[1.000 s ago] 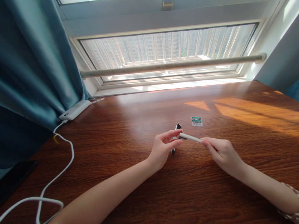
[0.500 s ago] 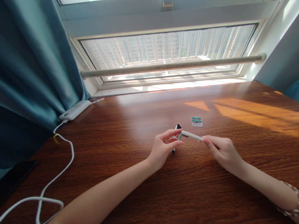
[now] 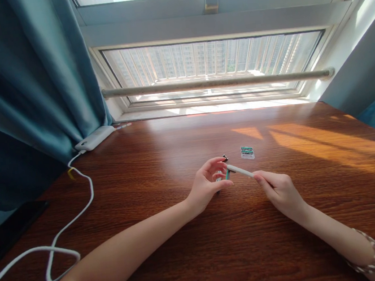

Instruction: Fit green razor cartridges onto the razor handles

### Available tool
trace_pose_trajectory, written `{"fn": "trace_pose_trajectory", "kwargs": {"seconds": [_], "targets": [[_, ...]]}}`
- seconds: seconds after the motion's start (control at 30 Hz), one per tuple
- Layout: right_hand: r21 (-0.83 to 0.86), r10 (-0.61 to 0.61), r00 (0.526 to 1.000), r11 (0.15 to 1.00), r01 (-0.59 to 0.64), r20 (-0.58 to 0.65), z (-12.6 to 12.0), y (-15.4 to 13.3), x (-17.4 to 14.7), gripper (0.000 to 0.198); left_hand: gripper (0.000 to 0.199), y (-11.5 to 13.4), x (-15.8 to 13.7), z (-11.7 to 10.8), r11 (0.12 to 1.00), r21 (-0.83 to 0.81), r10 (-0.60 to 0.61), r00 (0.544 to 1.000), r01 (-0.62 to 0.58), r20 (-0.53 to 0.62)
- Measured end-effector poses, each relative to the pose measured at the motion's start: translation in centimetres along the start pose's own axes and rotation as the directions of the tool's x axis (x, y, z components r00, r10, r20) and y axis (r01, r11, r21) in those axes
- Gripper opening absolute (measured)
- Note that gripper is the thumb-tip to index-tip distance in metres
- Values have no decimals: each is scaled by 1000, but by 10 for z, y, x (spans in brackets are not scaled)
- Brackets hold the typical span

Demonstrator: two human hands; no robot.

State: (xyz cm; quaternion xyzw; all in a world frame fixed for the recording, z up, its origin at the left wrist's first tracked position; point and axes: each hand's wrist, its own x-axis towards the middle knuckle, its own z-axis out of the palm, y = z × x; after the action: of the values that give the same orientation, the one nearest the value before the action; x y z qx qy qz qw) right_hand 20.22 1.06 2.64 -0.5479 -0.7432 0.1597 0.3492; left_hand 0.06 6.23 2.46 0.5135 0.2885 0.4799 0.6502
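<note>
My right hand [image 3: 277, 189] is closed around the lower end of a white razor handle [image 3: 241, 170], which tilts up toward the left. At its far end is a small green-edged blade cartridge [image 3: 227, 174]. My left hand [image 3: 204, 186] curves around this head with thumb and fingers apart. Whether a fingertip touches the cartridge I cannot tell. Behind my left hand lies a dark and silver object [image 3: 225, 158], mostly hidden by the fingers. Farther back, a small clear case [image 3: 247, 152] with green-edged blade cartridges rests on the table.
The brown wooden table [image 3: 174, 259] reaches to the window. At the left stand a white power strip or adapter [image 3: 95, 138], its white cable [image 3: 90, 192], a dark flat object [image 3: 11, 230] and a blue curtain [image 3: 36, 63]. A metal rail [image 3: 215, 83] crosses the window.
My left thumb and forefinger have spread apart around the razor head, which shows more of the green-edged cartridge. My right hand stays almost still with the handle.
</note>
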Motion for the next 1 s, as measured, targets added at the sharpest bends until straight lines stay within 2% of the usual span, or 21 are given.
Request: {"fn": "trace_pose_trajectory", "kwargs": {"seconds": [0.1,0.27,0.4,0.47,0.53,0.6,0.67,0.7,0.77,0.83,1.0], "targets": [[-4,35,998,999,-35,-60,-1,2,0,30,56,1,0,1,1000,6,0,1000,0,12],[70,-64,998,996,63,9,0,0,-2,28,55,0,-1,1,999,-21,32,999,-31,28],[128,61,998,990,-57,-29,1,0,-1,31,58,-1,-1,0,999,-7,32,999,-32,42],[261,153,988,954,-148,2,1,0,1,34,59,-2,-2,0,999,36,34,996,-37,82],[480,234,960,832,-280,153,3,-2,1,39,60,-2,-3,1,992,114,44,990,-60,132],[665,262,897,604,-440,355,7,-5,0,41,60,-2,-5,2,974,206,53,982,-91,182],[737,247,832,386,-555,497,11,-9,-2,38,61,-2,-8,4,952,281,55,970,-123,239],[748,241,810,312,-586,535,13,-11,-4,35,61,-1,-10,4,942,305,56,963,-139,265],[754,238,785,221,-618,573,18,-13,-7,30,63,0,-13,5,927,340,52,950,-160,307],[756,257,768,169,-633,586,22,-15,-10,28,63,0,-15,5,908,375,56,941,-186,332],[764,295,756,115,-635,584,25,-17,-12,30,60,2,-16,6,853,440,111,921,-282,374]]}}
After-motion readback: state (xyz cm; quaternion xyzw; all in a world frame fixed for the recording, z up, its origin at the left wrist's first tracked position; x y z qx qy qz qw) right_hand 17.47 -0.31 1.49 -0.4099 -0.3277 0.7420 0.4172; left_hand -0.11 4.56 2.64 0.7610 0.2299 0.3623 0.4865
